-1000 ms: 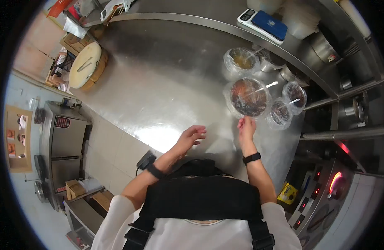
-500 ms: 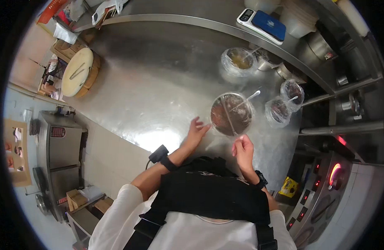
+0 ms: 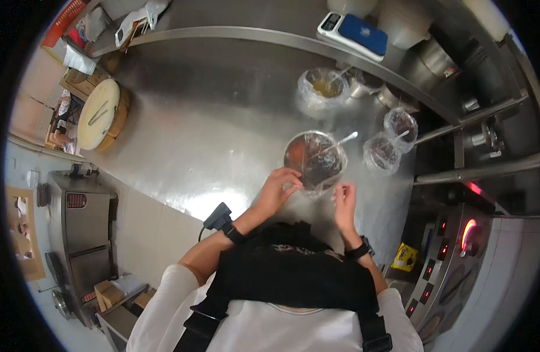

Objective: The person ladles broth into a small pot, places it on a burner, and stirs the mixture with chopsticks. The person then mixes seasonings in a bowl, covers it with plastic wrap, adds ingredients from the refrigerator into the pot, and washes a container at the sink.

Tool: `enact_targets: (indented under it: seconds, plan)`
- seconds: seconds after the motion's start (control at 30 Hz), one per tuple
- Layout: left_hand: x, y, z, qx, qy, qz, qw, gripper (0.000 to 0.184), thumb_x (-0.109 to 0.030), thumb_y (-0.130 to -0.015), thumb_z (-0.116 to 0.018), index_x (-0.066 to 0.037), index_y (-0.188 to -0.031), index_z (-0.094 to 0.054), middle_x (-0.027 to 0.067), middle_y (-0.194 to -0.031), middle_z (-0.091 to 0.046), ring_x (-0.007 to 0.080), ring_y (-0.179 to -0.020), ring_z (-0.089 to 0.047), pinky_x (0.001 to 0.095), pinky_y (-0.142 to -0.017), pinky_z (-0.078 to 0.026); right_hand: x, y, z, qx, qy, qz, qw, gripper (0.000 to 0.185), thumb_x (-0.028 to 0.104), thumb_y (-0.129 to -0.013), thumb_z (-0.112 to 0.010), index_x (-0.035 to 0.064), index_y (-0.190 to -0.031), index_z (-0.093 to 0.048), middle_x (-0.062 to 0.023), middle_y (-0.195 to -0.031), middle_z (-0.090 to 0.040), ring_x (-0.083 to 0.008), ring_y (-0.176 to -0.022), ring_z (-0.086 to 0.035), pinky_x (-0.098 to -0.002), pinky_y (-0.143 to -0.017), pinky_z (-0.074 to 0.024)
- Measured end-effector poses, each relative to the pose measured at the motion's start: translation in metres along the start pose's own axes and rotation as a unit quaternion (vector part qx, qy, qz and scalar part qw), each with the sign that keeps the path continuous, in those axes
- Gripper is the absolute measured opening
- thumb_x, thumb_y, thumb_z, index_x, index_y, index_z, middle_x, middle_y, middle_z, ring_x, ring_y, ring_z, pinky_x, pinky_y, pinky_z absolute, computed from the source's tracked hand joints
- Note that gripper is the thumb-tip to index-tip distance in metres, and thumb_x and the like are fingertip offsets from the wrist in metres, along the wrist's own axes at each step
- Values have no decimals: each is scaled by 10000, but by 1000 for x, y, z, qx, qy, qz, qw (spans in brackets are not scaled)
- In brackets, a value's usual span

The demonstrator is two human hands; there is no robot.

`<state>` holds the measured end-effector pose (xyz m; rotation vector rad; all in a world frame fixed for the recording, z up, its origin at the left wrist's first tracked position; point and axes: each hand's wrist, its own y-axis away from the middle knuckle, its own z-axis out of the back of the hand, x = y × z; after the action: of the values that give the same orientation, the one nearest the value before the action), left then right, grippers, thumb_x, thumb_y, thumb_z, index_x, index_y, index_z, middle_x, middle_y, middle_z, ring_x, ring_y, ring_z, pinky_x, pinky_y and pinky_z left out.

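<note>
A round bowl (image 3: 308,133) of dark red-brown food lies on a metal table (image 3: 205,111), just beyond and between the person's two hands. From the left hand (image 3: 272,190) it lies forward and to the right; from the right hand (image 3: 345,206), forward and to the left. The left hand is nearer, its fingertips at the near-left rim. A pale spoon (image 3: 348,138) slants from the bowl away to the right, its handle beyond both hands. Clear plastic wrap (image 3: 321,189) shows along the near rim. The left fingers are bent, thumb apart from the forefinger; the right fingers are bunched beside the near-right rim. Whether either hand pinches the wrap, I cannot tell. Both forearms angle inward, wrists low.
</note>
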<state>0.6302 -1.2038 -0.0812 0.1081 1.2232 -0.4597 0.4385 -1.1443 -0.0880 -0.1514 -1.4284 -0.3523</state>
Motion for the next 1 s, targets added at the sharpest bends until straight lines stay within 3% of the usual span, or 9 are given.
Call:
enact_targets:
  seconds: [0.07,0.3,0.4,0.47,0.6,0.8,0.87,0.93,1.0]
  plan:
    - [-4,4,0,4,18,6,1000,64,-71,-704,-628,-71,-762,-602,55,-1008,-561,223,-976,-483,332,-854,-364,-22,-15,0,-135,120,69,981,135,140,-830,-504,11,-810,-467,-21,-648,-479,-101,-583,-466,-223,-555,-394]
    - [-10,8,-6,-14,29,-45,998,97,-25,-697,-613,-53,-785,-584,41,-925,-572,239,-924,-494,328,-810,-386,-34,-39,15,-47,69,-34,996,134,114,-810,-512,-7,-791,-457,-77,-667,-512,-201,-554,-493,-311,-551,-416]
    - [-9,11,-6,-6,32,-34,999,96,-34,-699,-617,-56,-787,-586,42,-950,-562,239,-946,-480,329,-823,-378,-21,-37,18,-58,252,11,966,86,57,-805,-473,-12,-756,-457,-116,-755,-530,-230,-636,-512,-330,-609,-419]
    - [-11,12,-7,1,39,-22,999,96,-39,-698,-620,-59,-787,-588,45,-980,-550,242,-971,-466,331,-836,-370,-9,-35,15,-113,341,152,921,75,17,-803,-431,-15,-747,-470,-141,-859,-531,-259,-774,-516,-319,-693,-410]
    - [-13,13,-12,-22,2,-14,1000,94,-52,-697,-625,-71,-783,-591,65,-1082,-483,255,-1046,-403,342,-875,-339,20,-30,-1,-90,192,219,952,76,12,-812,-418,-15,-793,-486,-145,-951,-521,-255,-899,-499,-309,-782,-387]
    - [-6,15,-15,-84,49,-8,995,156,-39,-743,-570,-55,-897,-553,101,-1056,-494,240,-1007,-445,322,-858,-353,43,-14,-53,200,55,234,950,116,-20,-778,-447,-14,-879,-503,-137,-1015,-522,-265,-940,-518,-309,-799,-409]
    - [2,22,-12,-129,70,-1,989,167,-18,-762,-536,-47,-926,-527,102,-1026,-507,228,-947,-480,305,-817,-378,51,-13,-73,208,93,286,931,163,-15,-771,-466,-9,-929,-506,-135,-1058,-514,-270,-964,-520,-312,-808,-416]
    - [9,33,-2,-213,174,120,954,193,-19,-815,-455,-13,-1008,-457,94,-974,-519,172,-893,-500,273,-775,-392,66,-15,-89,298,76,269,913,221,-17,-760,-482,-6,-979,-500,-131,-1097,-505,-258,-1002,-507,-317,-838,-408]
    - [23,35,15,-311,200,110,923,198,-42,-852,-398,-1,-1046,-410,80,-958,-508,133,-895,-480,266,-771,-391,78,-22,-90,249,196,337,886,271,85,-775,-517,26,-1037,-481,-147,-1085,-507,-269,-989,-506,-333,-815,-419]
